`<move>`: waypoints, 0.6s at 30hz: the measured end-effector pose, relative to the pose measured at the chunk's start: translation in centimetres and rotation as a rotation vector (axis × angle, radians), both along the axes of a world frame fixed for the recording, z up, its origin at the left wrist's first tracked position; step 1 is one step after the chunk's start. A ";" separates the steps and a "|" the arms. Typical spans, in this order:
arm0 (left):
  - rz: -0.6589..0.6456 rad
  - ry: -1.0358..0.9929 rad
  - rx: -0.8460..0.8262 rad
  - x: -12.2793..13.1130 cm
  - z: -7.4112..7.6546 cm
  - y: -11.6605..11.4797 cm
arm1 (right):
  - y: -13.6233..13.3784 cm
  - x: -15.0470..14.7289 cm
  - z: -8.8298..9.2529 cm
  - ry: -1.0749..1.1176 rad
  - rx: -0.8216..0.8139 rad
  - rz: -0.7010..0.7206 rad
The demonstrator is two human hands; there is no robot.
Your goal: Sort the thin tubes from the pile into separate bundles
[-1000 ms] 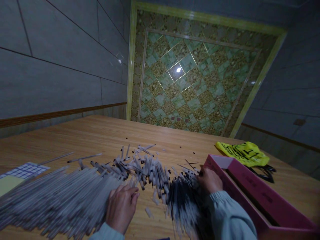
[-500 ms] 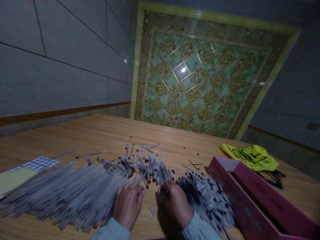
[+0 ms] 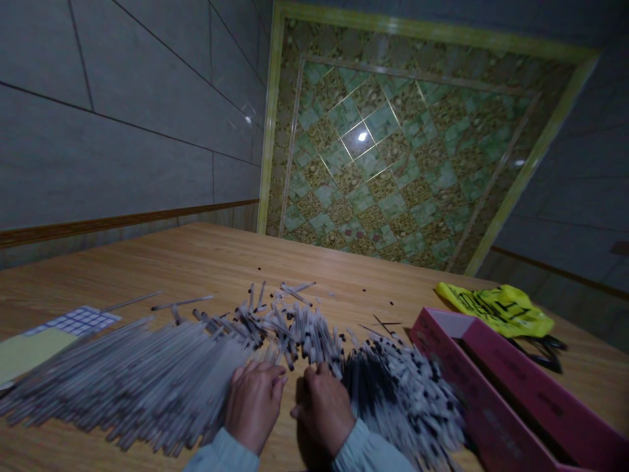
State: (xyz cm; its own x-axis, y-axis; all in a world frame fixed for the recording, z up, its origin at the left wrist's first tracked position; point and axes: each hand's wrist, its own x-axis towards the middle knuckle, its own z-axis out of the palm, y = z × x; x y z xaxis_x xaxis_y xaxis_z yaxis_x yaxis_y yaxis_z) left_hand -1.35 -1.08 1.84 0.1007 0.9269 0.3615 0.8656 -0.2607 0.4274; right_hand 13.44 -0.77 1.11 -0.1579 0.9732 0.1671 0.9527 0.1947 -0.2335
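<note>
A big heap of thin grey pen refills [image 3: 147,373] lies across the wooden table [image 3: 196,262], tips dark at the right end. A second, darker heap of refills [image 3: 403,393] sits to the right. My left hand [image 3: 253,406] rests palm down at the end of the grey heap, fingers curled on the refill tips. My right hand [image 3: 322,410] is close beside it, fingers bent into the loose refills between the two heaps. What either hand holds is hidden by the fingers.
A long pink cardboard box [image 3: 496,387] stands open at the right. Behind it lie a crumpled yellow bag [image 3: 496,307] and black scissors [image 3: 543,351]. A yellow pad with a gridded sheet [image 3: 49,331] lies at the left edge. Tiled walls surround the table.
My right hand left the pink box's near corner and came left to beside my left hand. The left hand stayed put. The dark heap now lies uncovered.
</note>
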 end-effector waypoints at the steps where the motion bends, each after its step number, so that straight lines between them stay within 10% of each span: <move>1: -0.005 0.001 -0.001 0.0 0.0 0.0 | 0.0 -0.2 -0.2 0.000 0.001 0.017; 8: -0.014 -0.010 0.000 -0.1 -0.4 0.1 | 0.4 0.7 0.5 0.078 0.026 0.095; 18: -0.004 -0.053 -0.007 0.0 -0.3 0.2 | 9.8 13.0 6.4 -0.118 -0.037 -0.286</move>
